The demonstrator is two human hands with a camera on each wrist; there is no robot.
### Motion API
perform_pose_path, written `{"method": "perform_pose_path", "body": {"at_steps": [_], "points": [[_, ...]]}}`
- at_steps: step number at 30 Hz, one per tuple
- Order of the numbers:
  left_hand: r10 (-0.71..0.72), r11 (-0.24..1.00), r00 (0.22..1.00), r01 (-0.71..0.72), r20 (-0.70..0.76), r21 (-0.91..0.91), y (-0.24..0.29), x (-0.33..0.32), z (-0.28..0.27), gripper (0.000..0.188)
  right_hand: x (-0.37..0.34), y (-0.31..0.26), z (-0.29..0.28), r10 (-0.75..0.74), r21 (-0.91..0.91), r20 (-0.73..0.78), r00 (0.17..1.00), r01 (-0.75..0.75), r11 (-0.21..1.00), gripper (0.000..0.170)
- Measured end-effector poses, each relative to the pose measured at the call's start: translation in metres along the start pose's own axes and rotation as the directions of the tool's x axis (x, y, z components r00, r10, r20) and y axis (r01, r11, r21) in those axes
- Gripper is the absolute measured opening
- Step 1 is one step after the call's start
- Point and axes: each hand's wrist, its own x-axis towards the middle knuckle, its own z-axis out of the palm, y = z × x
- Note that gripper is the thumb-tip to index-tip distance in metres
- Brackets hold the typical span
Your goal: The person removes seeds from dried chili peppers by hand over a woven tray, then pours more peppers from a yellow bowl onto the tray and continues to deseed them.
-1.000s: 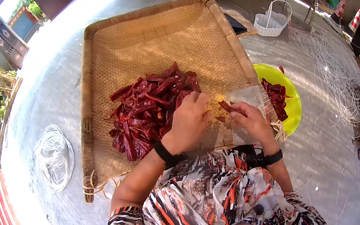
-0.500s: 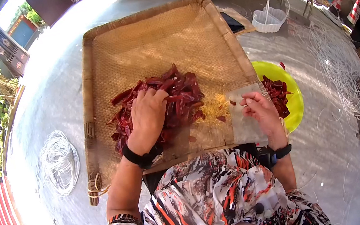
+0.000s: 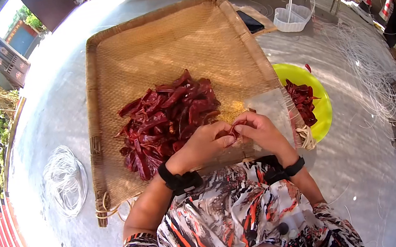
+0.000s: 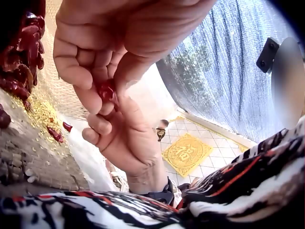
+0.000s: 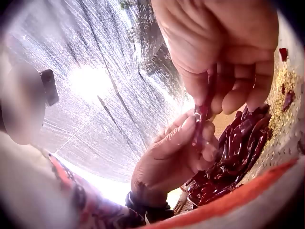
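Observation:
My left hand (image 3: 200, 145) and right hand (image 3: 263, 132) meet low over the woven tray (image 3: 162, 38), both pinching one dried red chili (image 5: 202, 114). Between the fingertips the chili (image 4: 107, 91) looks glossy, and fingers hide part of it. Just left of the hands is a heap of dried red chilies (image 3: 163, 116). Yellow chili seeds (image 3: 230, 111) are scattered on the weave beyond the fingers, with small red scraps (image 4: 55, 134) among them in the left wrist view. A clear plastic sheet (image 3: 271, 106) lies at the tray's right side, partly beneath the right hand.
A yellow-green basin (image 3: 323, 115) with more chilies (image 3: 301, 101) stands right of the tray. Behind it are a white basket (image 3: 292, 21) and a dark flat object (image 3: 250, 20). Coiled white cord (image 3: 65, 179) lies on the floor at left, tangled strands (image 3: 370, 71) at right.
My left hand first moved from beside the seeds to the heap, then came back right to meet the right hand. The right hand moved left from the plastic sheet; both now pinch a chili.

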Motion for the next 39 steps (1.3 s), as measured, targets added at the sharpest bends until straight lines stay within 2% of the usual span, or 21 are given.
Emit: {"method": "perform_pose_path", "body": {"at_steps": [3,6,8,9,11,13,14,17,18,19,21,22,24,26,29,31,32,34,35,37,39], "points": [[0.246,0.903,0.949,-0.149,-0.2,0.404,-0.016,0.0,-0.006,0.02,-0.005,0.006,-0.017,-0.039,-0.017,-0.153,0.987,0.037,0.999,0.018],[0.292,0.707,0.879,0.066,-0.376,0.704,-0.013,0.001,-0.037,0.028,-0.01,-0.005,-0.044,-0.146,-0.137,-0.493,0.858,0.089,0.987,0.024],[0.345,0.558,0.828,0.197,-0.441,0.806,-0.023,0.001,-0.049,0.029,-0.015,-0.016,-0.065,-0.191,-0.299,-0.686,0.702,-0.034,0.954,0.027],[0.357,0.476,0.813,0.265,-0.46,0.839,-0.028,0.001,-0.052,0.028,-0.017,-0.011,-0.077,-0.388,-0.523,-0.724,0.571,-0.087,0.848,0.027],[0.379,0.337,0.808,0.333,-0.451,0.881,-0.043,0.0,-0.058,0.027,-0.018,0.003,-0.097,-0.755,-0.813,-0.578,0.31,-0.3,0.499,0.03],[0.389,0.228,0.832,0.331,-0.397,0.916,-0.059,-0.002,-0.062,0.027,-0.027,0.005,-0.101,-0.721,-0.788,-0.611,0.329,-0.347,0.509,0.031],[0.456,0.221,0.795,0.334,-0.4,0.916,-0.065,0.001,-0.061,0.021,-0.029,0.005,-0.101,-0.702,-0.774,-0.628,0.338,-0.37,0.514,0.033],[0.474,0.342,0.787,0.248,-0.394,0.906,-0.037,-0.002,-0.05,0.023,-0.029,0.0,-0.091,-0.474,-0.663,-0.658,0.585,-0.151,0.733,0.034],[0.442,0.442,0.806,0.187,-0.394,0.878,-0.025,-0.004,-0.042,0.022,-0.026,-0.003,-0.083,-0.381,-0.604,-0.621,0.685,-0.109,0.789,0.035],[0.408,0.537,0.825,0.129,-0.39,0.834,-0.014,-0.006,-0.034,0.021,-0.022,-0.006,-0.071,-0.451,-0.679,-0.514,0.73,-0.025,0.734,0.035],[0.403,0.687,0.862,-0.063,-0.308,0.724,-0.005,-0.006,-0.021,0.019,-0.02,-0.025,-0.039,-0.26,-0.505,-0.399,0.88,0.026,0.863,0.033],[0.399,0.747,0.874,-0.133,-0.279,0.652,-0.004,-0.006,-0.014,0.019,-0.016,-0.028,-0.024,-0.236,-0.428,-0.333,0.913,0.076,0.9,0.032],[0.382,0.838,0.9,-0.241,-0.211,0.49,-0.006,-0.003,-0.005,0.018,-0.015,-0.03,-0.005,-0.209,-0.26,-0.191,0.959,0.156,0.953,0.031],[0.358,0.9,0.924,-0.303,-0.136,0.312,-0.014,0.001,-0.001,0.019,-0.01,-0.008,-0.008,-0.151,-0.204,-0.097,0.984,0.129,0.97,0.031],[0.179,0.98,0.983,-0.182,-0.052,-0.082,-0.009,0.0,-0.001,0.02,-0.01,0.0,-0.01,-0.071,0.039,0.013,0.997,0.071,0.997,0.029],[0.142,0.974,0.99,-0.14,0.003,-0.178,-0.014,0.002,-0.001,0.019,-0.013,0.008,-0.021,0.051,0.202,0.106,0.993,-0.072,0.977,0.028],[0.127,0.968,0.991,-0.117,0.031,-0.224,-0.017,0.003,-0.002,0.019,-0.013,0.01,-0.023,0.065,0.173,0.08,0.995,-0.078,0.982,0.028],[0.185,0.964,0.978,-0.162,-0.092,0.212,-0.022,0.005,-0.006,0.022,-0.012,0.012,-0.028,0.08,0.113,0.021,0.997,-0.082,0.99,0.029],[0.233,0.894,0.962,-0.155,-0.142,0.421,-0.024,0.007,-0.008,0.024,-0.013,0.011,-0.031,0.058,0.144,-0.103,0.993,-0.043,0.989,0.03],[0.271,0.739,0.921,-0.011,-0.281,0.674,-0.03,0.01,-0.016,0.032,-0.015,0.008,-0.04,0.024,0.194,-0.342,0.939,0.045,0.98,0.032],[0.336,0.581,0.867,0.116,-0.368,0.805,-0.036,0.017,-0.024,0.039,-0.015,0.008,-0.057,0.053,0.436,-0.486,0.872,0.19,0.88,0.035]]}}
